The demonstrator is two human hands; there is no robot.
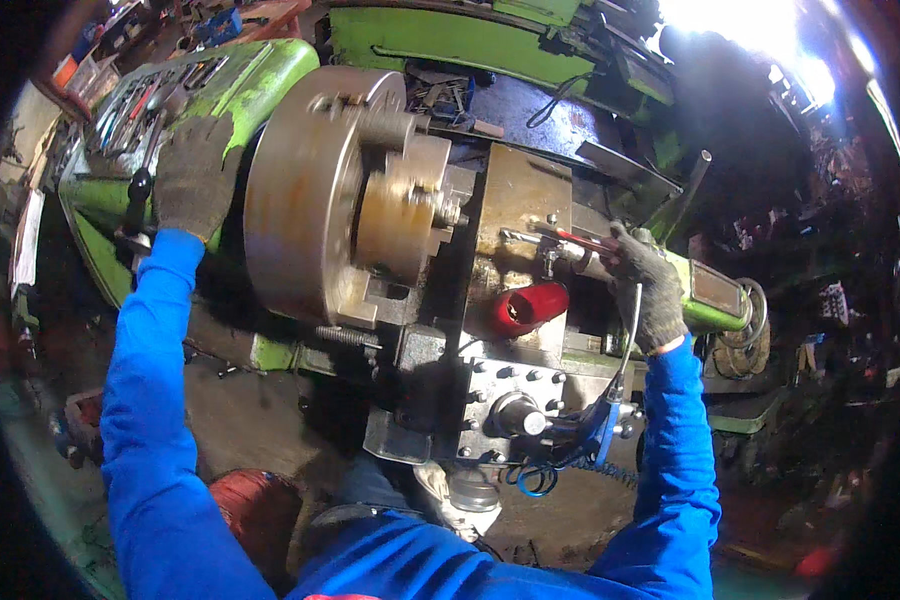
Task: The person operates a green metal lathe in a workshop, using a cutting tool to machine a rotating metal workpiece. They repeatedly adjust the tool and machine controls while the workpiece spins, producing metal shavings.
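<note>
So, thin red tool (pixel 583 239), gripped in right hand (pixel 652 295); left hand (pixel 197 178): can't tell grip. One tool, one red cup (pixel 545 302).

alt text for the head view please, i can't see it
A green lathe, its large metal chuck blurred as if spinning, with a person's gloved left hand at the headstock. The gloved right hand holds a slim red item, near a red container.

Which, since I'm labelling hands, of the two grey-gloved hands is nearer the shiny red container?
The grey-gloved right hand is nearer the shiny red container; the grey-gloved left hand is farther off, beyond the large, round metal chuck.
</note>
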